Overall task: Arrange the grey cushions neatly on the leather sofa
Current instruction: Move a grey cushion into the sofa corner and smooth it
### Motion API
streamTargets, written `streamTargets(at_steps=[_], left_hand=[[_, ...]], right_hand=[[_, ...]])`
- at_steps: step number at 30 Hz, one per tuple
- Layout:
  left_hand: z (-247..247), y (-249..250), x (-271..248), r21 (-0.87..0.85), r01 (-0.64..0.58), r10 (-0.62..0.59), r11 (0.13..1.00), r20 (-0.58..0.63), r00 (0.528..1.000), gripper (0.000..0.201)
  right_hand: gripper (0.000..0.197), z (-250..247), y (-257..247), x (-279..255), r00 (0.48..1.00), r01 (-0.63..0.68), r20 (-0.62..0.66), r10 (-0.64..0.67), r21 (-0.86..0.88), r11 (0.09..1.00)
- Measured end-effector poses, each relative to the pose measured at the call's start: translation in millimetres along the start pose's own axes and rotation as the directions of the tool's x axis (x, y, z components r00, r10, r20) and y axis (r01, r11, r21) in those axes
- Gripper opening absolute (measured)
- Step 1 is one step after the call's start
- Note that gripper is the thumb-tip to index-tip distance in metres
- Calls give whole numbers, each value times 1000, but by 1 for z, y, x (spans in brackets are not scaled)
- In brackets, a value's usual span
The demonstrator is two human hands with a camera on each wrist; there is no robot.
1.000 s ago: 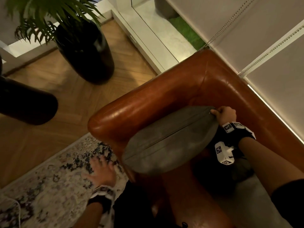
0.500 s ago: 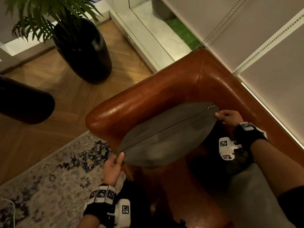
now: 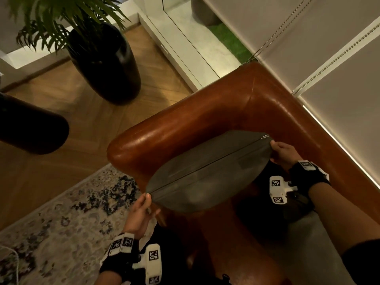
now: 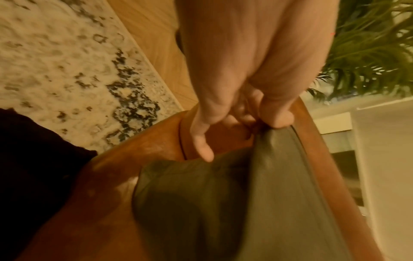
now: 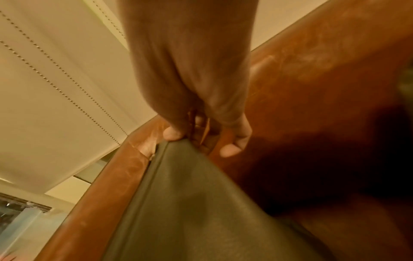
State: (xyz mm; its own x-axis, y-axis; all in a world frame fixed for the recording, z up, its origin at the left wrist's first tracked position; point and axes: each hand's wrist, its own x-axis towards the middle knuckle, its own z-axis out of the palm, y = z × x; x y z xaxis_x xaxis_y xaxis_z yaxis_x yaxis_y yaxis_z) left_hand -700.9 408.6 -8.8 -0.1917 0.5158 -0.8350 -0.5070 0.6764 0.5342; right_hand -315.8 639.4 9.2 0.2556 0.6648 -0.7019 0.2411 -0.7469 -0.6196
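A grey cushion (image 3: 207, 171) with a zip seam along its top edge stands on edge in the corner of the brown leather sofa (image 3: 205, 118), against the armrest. My left hand (image 3: 141, 210) pinches its near corner, as the left wrist view shows: left hand (image 4: 250, 121) on the grey cushion (image 4: 257, 203). My right hand (image 3: 281, 153) pinches the far corner by the zip pull; in the right wrist view the right hand (image 5: 201, 134) grips the grey cushion (image 5: 190, 211). A second grey cushion (image 3: 304, 249) lies on the seat at lower right.
A large black plant pot (image 3: 107, 64) with a green fern stands on the wooden floor beyond the armrest. A patterned rug (image 3: 61, 223) lies left of the sofa. White roller blinds (image 3: 329, 54) with bead chains hang behind the sofa back.
My left hand rose from over the rug to the cushion's near corner and now pinches it. The right hand kept its hold on the far corner.
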Motion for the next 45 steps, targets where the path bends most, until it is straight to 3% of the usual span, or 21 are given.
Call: streamTargets(at_steps=[4,8,10,12,15,16,18,20,22,24,26,27,29,31,33,35,42,45], left_hand=[[2,7,0,187,68,-71,980,10,997,31],[6,7,4,291,-84,121,953,-112,986,54],[6,0,10,330,-112,173,937,-161,972,48],[15,11,7,231,-104,145,967,-170,975,26],[7,22,8,41,35,-25,999,-224,974,21],[-2,21,12,-9,74,-74,997,-259,963,22],[-21,21,15,-8,122,-118,993,-310,943,28],[-32,19,20,75,157,-130,985,-277,952,31],[-27,16,19,177,184,-152,967,-179,972,35],[-10,17,14,257,165,-141,952,-109,984,32],[7,20,13,281,107,-83,954,-95,992,21],[14,23,12,277,76,-53,958,-91,994,19],[18,30,12,283,21,9,959,-105,994,20],[10,33,16,342,-36,85,939,-129,988,22],[1,33,20,401,-90,143,912,-105,984,24],[2,31,19,439,-103,155,893,-85,984,27],[15,23,15,477,-104,164,873,-87,983,32],[18,33,8,414,-35,44,910,-12,999,31]], right_hand=[[22,8,-8,10,996,-66,-75,53,-171,983],[43,15,-30,20,996,-52,-78,47,-65,997],[60,23,-39,18,993,-33,-122,8,-204,978],[58,26,-42,26,984,19,-162,-75,-323,946],[31,-3,-51,24,969,-15,-226,-99,-452,892],[34,-23,-58,25,960,-28,-251,-125,-530,847],[33,-61,-75,20,922,-30,-362,-139,-425,905],[42,-80,-91,23,886,30,-414,-208,-396,918],[47,-68,-95,23,950,48,-257,-177,-439,897],[54,-43,-86,12,1000,10,-1,-12,-468,884],[57,-13,-71,3,966,-22,189,178,-624,781],[57,0,-64,1,956,3,213,203,-697,717],[52,18,-49,5,990,77,135,41,-757,649],[43,24,-39,14,991,83,-23,-135,-685,724],[34,23,-36,24,973,115,-114,-199,-510,852],[34,24,-42,33,960,136,-170,-220,-404,904],[23,40,-68,52,954,131,-196,-228,-411,902],[23,39,-67,55,951,158,-171,-259,-451,878]])
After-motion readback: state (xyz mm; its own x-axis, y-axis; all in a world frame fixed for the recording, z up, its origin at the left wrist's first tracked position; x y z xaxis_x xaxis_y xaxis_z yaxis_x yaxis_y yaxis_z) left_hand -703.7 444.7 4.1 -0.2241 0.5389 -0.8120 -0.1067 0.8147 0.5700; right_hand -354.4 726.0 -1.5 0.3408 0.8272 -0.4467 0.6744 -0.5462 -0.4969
